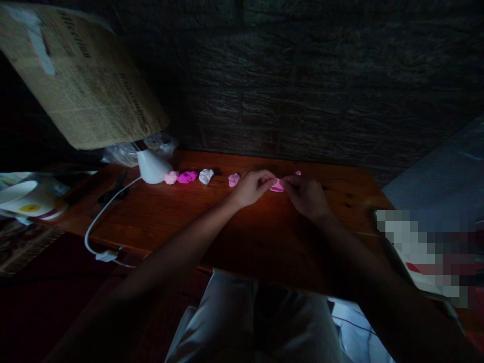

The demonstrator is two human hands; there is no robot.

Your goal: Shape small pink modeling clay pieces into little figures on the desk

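Note:
Between my two hands is a flattened piece of pink modelling clay (277,185), with a darker pink band across it. My left hand (250,187) pinches its left edge with thumb and fingertips. At the opposite edge, my right hand (309,195) has its fingers closed on the piece. A light pink clay lump (234,179) lies just left of my left hand, partly behind it. Beyond the right hand sits a tiny pink bit (298,173). Farther left, a white lump (206,176), a magenta lump (187,177) and a pale pink lump (171,177) form a row.
A lamp with a newsprint shade (102,80) and white base (151,166) stands on the wooden table (162,222); its cord (91,227) hangs over the front edge. Dark scissors (112,190) and a white cup (32,199) are at left. A brick-patterned wall (264,91) rises behind.

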